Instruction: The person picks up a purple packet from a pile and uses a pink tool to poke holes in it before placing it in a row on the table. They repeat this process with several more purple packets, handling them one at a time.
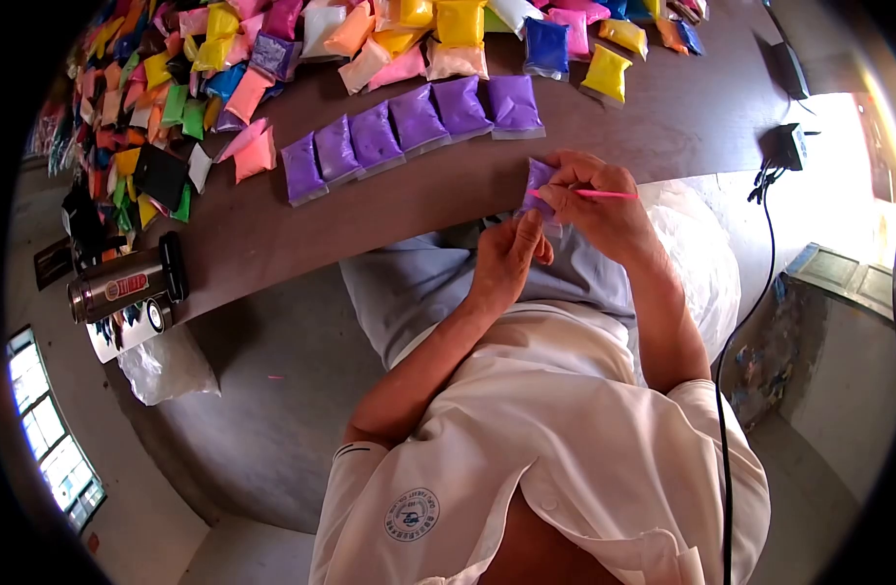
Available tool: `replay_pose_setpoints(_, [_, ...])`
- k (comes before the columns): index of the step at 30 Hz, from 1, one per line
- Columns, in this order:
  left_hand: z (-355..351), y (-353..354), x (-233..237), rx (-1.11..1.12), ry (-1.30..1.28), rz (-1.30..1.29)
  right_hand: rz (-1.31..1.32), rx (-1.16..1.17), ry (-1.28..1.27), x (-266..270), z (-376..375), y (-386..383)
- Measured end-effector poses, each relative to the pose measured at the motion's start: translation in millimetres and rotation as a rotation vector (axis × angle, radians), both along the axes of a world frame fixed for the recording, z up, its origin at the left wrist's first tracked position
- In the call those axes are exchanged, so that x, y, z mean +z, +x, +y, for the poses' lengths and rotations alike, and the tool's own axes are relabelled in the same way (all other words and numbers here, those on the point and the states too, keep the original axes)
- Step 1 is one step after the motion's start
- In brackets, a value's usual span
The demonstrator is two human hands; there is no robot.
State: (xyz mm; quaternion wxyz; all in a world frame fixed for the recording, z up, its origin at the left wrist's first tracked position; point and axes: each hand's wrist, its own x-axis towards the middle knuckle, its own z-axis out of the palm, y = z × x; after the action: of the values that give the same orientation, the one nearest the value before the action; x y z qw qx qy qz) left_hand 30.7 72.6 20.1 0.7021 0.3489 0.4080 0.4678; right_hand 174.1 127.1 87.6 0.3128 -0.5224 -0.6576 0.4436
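Observation:
A small purple packet (538, 182) with a clear sealed edge is held at the near edge of the table, above my lap. My left hand (507, 255) is closed, thumb and fingers pinching the packet's lower end. Closed over its right side, my right hand (604, 201) also has a thin pink stick (607, 194) between its fingers. The stick's left tip lies against the packet, and fingers partly cover both. Farther up the table, a row of several purple packets (375, 136) lies side by side.
A large heap of multicoloured packets (214, 54) covers the table's far left and back. A dark flask (121, 288) lies at the left edge. On the right, a black adapter (785, 147) sits with a cable (772, 263) running down. White plastic (696, 253) hangs beside my right arm.

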Motion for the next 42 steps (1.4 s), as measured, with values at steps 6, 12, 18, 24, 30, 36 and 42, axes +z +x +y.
replay_pose_setpoints(6, [-2.7,-11.2,10.0,-0.084,-0.008,-0.030,0.533,-0.123,-0.365,-7.4,2.8,11.9])
replay_pose_setpoints(12, [0.6,-18.0,-7.3,-0.161,-0.248,-0.445,0.794,-0.096,-0.440,-15.5,2.2,15.8])
replay_pose_setpoints(18, [7.0,-10.8,7.4,-0.201,-0.357,-0.640,0.823,0.158,-0.333,-25.5,7.2,11.2])
replay_pose_setpoints(24, [6.7,-10.0,-7.0,-0.132,-0.315,-0.639,0.689,0.112,-0.287,-19.8,11.8,13.4])
replay_pose_setpoints(30, [6.8,0.3,-7.2,-0.015,-0.219,-0.365,-0.027,-0.120,0.161,10.5,-2.7,25.3])
replay_pose_setpoints(36, [7.1,7.6,4.0,0.038,-0.123,-0.139,-0.012,-0.109,0.209,3.2,-21.1,12.1])
replay_pose_setpoints(42, [6.6,8.5,3.3,0.042,-0.114,-0.074,-0.248,-0.080,0.481,0.0,-9.2,5.2])
